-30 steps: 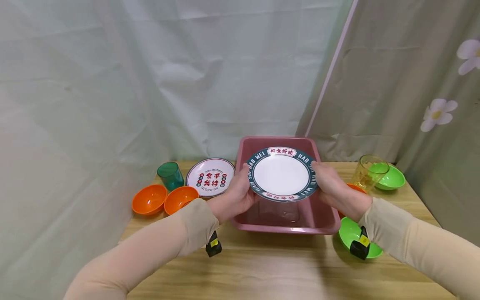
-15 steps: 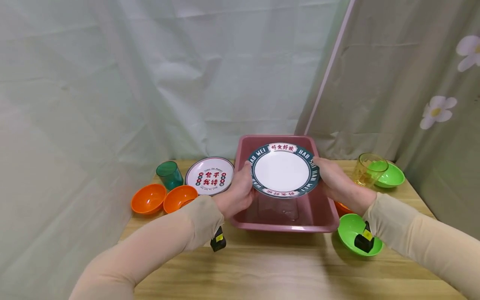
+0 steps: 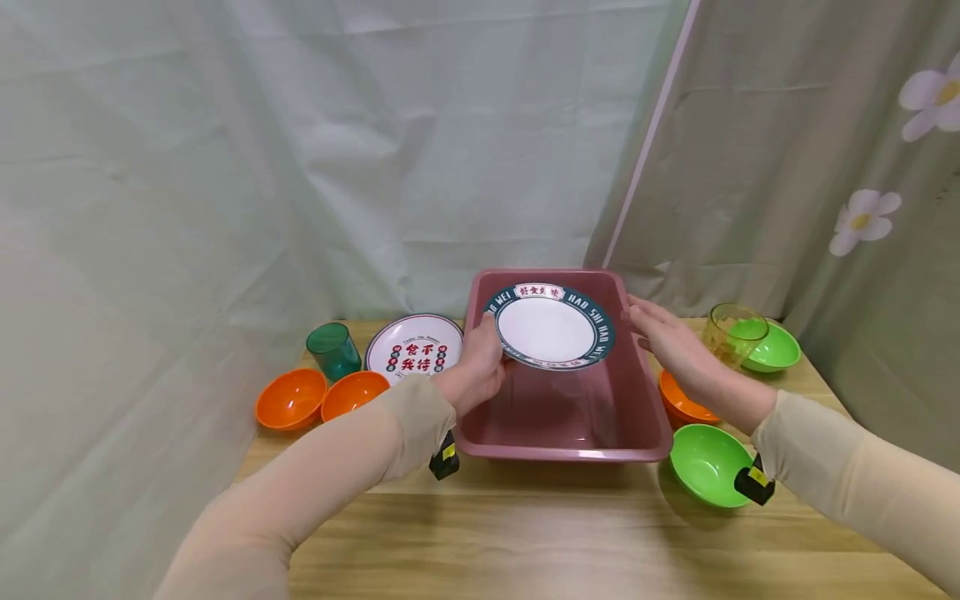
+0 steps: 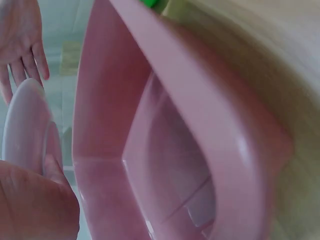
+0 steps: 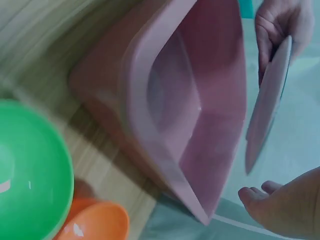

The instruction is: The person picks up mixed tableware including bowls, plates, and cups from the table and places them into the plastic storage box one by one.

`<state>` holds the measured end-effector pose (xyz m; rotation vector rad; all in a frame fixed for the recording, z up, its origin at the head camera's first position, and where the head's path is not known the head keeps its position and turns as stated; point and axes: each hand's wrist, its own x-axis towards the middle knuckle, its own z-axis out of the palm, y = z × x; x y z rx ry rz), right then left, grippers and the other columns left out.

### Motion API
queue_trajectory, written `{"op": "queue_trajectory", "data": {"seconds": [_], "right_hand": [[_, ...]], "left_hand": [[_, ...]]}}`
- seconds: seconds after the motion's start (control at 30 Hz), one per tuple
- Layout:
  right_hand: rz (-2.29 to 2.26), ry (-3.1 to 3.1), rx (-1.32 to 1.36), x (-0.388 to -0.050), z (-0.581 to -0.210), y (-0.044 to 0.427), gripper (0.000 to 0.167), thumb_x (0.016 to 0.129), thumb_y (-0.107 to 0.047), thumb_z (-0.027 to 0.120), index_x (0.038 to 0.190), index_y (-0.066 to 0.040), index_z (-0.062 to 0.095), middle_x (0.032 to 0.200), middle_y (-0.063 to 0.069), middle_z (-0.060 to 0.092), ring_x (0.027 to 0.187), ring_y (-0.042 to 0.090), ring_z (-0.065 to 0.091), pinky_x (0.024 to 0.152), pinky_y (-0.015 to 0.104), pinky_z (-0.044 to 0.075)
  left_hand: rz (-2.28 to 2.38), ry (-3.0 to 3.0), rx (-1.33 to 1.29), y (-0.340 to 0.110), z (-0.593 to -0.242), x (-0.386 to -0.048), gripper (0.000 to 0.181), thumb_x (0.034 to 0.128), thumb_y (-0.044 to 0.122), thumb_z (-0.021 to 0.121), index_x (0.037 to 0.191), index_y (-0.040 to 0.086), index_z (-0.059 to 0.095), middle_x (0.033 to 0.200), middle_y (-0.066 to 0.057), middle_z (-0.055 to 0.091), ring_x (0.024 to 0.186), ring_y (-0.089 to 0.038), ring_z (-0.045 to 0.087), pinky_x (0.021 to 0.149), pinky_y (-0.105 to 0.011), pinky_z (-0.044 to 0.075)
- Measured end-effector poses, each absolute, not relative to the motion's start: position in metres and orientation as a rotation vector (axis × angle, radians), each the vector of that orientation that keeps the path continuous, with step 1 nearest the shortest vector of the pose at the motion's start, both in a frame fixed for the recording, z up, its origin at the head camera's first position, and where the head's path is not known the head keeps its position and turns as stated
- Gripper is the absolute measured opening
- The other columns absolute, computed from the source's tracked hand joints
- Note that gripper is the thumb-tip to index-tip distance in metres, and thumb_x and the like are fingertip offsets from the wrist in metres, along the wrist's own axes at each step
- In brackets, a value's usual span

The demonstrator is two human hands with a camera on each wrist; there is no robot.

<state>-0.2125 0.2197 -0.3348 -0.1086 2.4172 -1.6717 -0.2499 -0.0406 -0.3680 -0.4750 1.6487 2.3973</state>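
Note:
A white plate (image 3: 546,332) with a dark green lettered rim hangs over the pink plastic tub (image 3: 564,455). My left hand (image 3: 474,367) pinches its left edge, thumb on top and fingers beneath. Apart from the plate's right edge, my right hand (image 3: 678,348) hovers by the tub's right rim with its fingers extended and nothing in it. In the right wrist view a gap shows between the plate (image 5: 270,102) and the right fingertips. From the left wrist view, the plate (image 4: 25,131) is seen from its underside and edge, above the tub's rim.
Left of the tub stand a green cup (image 3: 333,351), a second white plate (image 3: 415,348) with red characters, and two orange bowls (image 3: 292,399). On its right are a yellow glass (image 3: 729,337), an orange bowl (image 3: 684,402) and green bowls (image 3: 709,465). A curtain (image 3: 450,150) hangs behind.
My right hand has let go of the plate and moved right, its fingers straightening. The plate, held by my left hand alone, has shifted slightly left and up.

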Motion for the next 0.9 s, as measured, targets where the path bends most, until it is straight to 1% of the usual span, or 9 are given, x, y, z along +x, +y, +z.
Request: {"op": "queue_trajectory", "data": {"seconds": [0.07,0.17,0.33,0.4,0.47,0.53,0.67,0.8,0.9], "right_hand": [[-1.588,2.473,-0.183,-0.21,-0.334,0.221,0.07,0.108,-0.053,0.04,0.166,-0.021,0.018,0.168,0.012,0.023,0.151,0.042,0.022,0.117,0.068,0.017],[-1.473,2.544,-0.299,-0.207,-0.335,0.223,0.071,0.108,-0.051,0.042,0.166,-0.021,0.016,0.17,0.01,0.017,0.153,0.041,0.016,0.117,0.07,0.014],[-1.231,2.692,-0.521,-0.201,-0.337,0.225,0.071,0.107,-0.047,0.047,0.166,-0.018,0.018,0.17,0.011,0.017,0.153,0.043,0.018,0.117,0.067,0.02],[-1.085,2.783,-0.604,-0.199,-0.339,0.225,0.072,0.107,-0.047,0.048,0.166,-0.018,0.019,0.17,0.012,0.016,0.154,0.041,0.015,0.117,0.067,0.02],[-0.929,2.872,-0.67,-0.197,-0.341,0.226,0.073,0.106,-0.049,0.049,0.165,-0.017,0.02,0.17,0.01,0.016,0.155,0.038,0.009,0.118,0.067,0.017],[-0.792,2.928,-0.702,-0.195,-0.343,0.226,0.074,0.105,-0.053,0.048,0.165,-0.019,0.021,0.17,0.009,0.015,0.156,0.036,0.004,0.117,0.069,0.015],[-0.651,2.971,-0.742,-0.19,-0.345,0.227,0.075,0.104,-0.056,0.048,0.165,-0.02,0.022,0.171,0.007,0.014,0.156,0.036,0.002,0.118,0.068,0.014],[-0.589,2.995,-0.768,-0.188,-0.348,0.228,0.075,0.104,-0.057,0.047,0.165,-0.021,0.023,0.171,0.007,0.014,0.156,0.036,0.003,0.119,0.066,0.016],[-0.538,3.016,-0.794,-0.186,-0.351,0.228,0.075,0.104,-0.058,0.048,0.165,-0.02,0.024,0.17,0.007,0.015,0.156,0.035,0.004,0.12,0.063,0.017]], "left_hand": [[2.397,1.648,-0.469,-0.04,-0.368,-0.254,0.049,0.1124,0.038,0.036,0.148,0.009,0.051,0.133,-0.009,0.063,0.104,-0.018,0.063,0.085,-0.029,0.05],[2.394,1.635,-0.481,-0.038,-0.368,-0.259,0.05,0.1125,0.039,0.036,0.152,0.01,0.048,0.136,-0.007,0.06,0.111,-0.019,0.061,0.093,-0.031,0.049],[2.421,1.567,-0.466,-0.031,-0.369,-0.266,0.053,0.1129,0.041,0.031,0.152,0.008,0.047,0.136,-0.011,0.062,0.11,-0.022,0.062,0.096,-0.036,0.048],[2.421,1.558,-0.449,-0.029,-0.37,-0.268,0.055,0.113,0.042,0.029,0.151,0.007,0.048,0.135,-0.015,0.064,0.111,-0.024,0.064,0.097,-0.037,0.049],[2.42,1.555,-0.44,-0.026,-0.371,-0.27,0.056,0.1132,0.042,0.028,0.15,0.005,0.049,0.134,-0.017,0.065,0.11,-0.026,0.066,0.097,-0.038,0.049],[2.408,1.564,-0.448,-0.023,-0.373,-0.271,0.057,0.1133,0.042,0.027,0.149,0.004,0.05,0.132,-0.019,0.066,0.109,-0.027,0.068,0.096,-0.037,0.05],[2.417,1.546,-0.492,-0.016,-0.376,-0.275,0.056,0.1133,0.041,0.027,0.146,0.002,0.052,0.131,-0.022,0.066,0.11,-0.028,0.068,0.098,-0.04,0.051],[2.462,1.466,-0.501,-0.006,-0.38,-0.281,0.054,0.1134,0.036,0.029,0.148,0.0,0.048,0.136,-0.024,0.062,0.121,-0.032,0.064,0.104,-0.044,0.048],[2.498,1.4,-0.495,0.0,-0.383,-0.284,0.051,0.1133,0.031,0.03,0.151,0.0,0.045,0.139,-0.025,0.059,0.126,-0.034,0.061,0.105,-0.046,0.048]]}}
